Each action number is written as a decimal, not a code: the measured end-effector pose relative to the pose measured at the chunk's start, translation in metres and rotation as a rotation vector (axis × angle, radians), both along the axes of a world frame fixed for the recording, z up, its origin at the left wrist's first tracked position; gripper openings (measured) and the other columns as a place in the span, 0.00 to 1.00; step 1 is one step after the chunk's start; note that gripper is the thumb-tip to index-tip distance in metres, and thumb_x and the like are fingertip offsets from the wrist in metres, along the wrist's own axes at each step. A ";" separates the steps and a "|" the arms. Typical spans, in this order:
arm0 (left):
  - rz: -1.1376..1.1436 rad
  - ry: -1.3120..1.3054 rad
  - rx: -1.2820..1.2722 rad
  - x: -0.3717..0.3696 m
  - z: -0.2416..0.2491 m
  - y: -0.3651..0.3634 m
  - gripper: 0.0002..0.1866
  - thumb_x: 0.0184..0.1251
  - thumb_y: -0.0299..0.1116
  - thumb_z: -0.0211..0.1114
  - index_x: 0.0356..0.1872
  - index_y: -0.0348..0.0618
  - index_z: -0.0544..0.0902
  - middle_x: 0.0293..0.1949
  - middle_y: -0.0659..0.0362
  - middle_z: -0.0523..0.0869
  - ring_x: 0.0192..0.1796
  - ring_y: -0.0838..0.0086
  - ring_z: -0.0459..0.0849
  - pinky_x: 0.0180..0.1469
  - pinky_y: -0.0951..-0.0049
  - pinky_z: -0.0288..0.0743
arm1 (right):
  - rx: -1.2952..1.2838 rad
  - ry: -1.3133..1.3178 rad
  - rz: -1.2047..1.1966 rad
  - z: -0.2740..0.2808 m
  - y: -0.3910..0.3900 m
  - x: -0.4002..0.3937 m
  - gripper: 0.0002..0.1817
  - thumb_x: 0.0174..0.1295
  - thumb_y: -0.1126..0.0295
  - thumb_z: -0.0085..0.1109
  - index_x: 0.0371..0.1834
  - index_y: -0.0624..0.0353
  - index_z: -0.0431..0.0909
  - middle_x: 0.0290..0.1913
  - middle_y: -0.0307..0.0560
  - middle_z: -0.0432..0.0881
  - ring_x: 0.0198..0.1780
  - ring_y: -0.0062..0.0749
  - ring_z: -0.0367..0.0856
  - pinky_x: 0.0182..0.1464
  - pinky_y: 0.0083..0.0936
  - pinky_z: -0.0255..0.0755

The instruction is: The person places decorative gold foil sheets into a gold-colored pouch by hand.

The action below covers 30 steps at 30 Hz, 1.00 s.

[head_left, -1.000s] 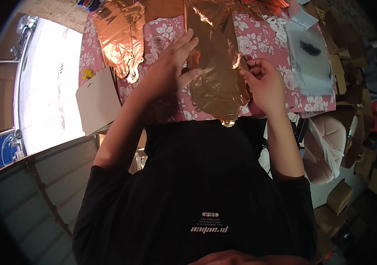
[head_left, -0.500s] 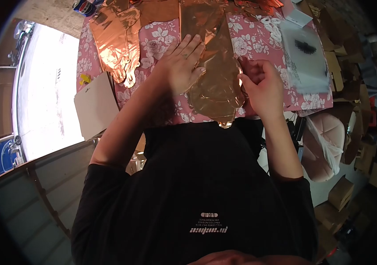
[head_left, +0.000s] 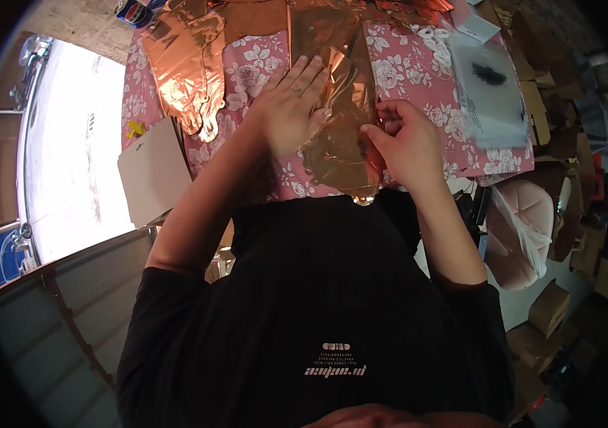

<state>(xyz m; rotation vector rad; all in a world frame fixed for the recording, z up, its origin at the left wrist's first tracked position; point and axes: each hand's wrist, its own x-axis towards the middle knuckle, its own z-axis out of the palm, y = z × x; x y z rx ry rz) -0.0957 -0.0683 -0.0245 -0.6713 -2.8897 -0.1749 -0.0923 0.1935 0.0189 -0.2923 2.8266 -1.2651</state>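
Observation:
A flat copper-coloured foil balloon [head_left: 346,146], uninflated, lies lengthwise before me, its near tip at the table's front edge. My left hand [head_left: 291,107] rests flat on the balloon's left side, fingers stretched out and pressing it down. At the right edge my right hand [head_left: 407,139] is closed, thumb and fingers pinching the foil, which is turned inward there. Part of the pinched edge is hidden by the fingers. To the left lies another flat copper foil balloon [head_left: 188,71], with no hand touching it.
A pink floral cloth [head_left: 250,64] covers the table. More copper foil lies along the far side. On the right are a clear plastic bag [head_left: 489,93], white ribbon [head_left: 437,46] and a white box [head_left: 476,23]. A beige board [head_left: 154,171] and a blue can [head_left: 133,12] are at left.
My right hand has moved left with the balloon's right edge, making the near part of the foil narrower. My left hand stays in the same place.

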 end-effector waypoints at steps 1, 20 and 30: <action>0.003 -0.005 0.009 0.000 0.000 0.000 0.37 0.87 0.48 0.55 0.87 0.38 0.62 0.88 0.44 0.62 0.90 0.51 0.59 0.90 0.47 0.48 | 0.027 0.001 0.007 0.002 -0.002 -0.001 0.22 0.60 0.68 0.83 0.56 0.64 0.88 0.44 0.45 0.93 0.37 0.27 0.90 0.45 0.28 0.85; -0.017 0.100 0.026 0.001 -0.002 -0.001 0.36 0.85 0.51 0.58 0.83 0.37 0.69 0.86 0.46 0.68 0.88 0.54 0.64 0.89 0.46 0.52 | -0.424 -0.349 -0.006 0.000 -0.026 -0.023 0.31 0.64 0.74 0.80 0.66 0.63 0.72 0.46 0.48 0.92 0.39 0.24 0.88 0.42 0.27 0.81; -0.003 0.076 0.029 0.000 -0.004 0.000 0.37 0.85 0.52 0.57 0.85 0.39 0.68 0.87 0.47 0.67 0.89 0.54 0.63 0.89 0.47 0.52 | 0.212 0.267 0.099 -0.005 -0.014 -0.017 0.12 0.61 0.69 0.79 0.44 0.61 0.88 0.42 0.47 0.89 0.45 0.47 0.89 0.48 0.42 0.82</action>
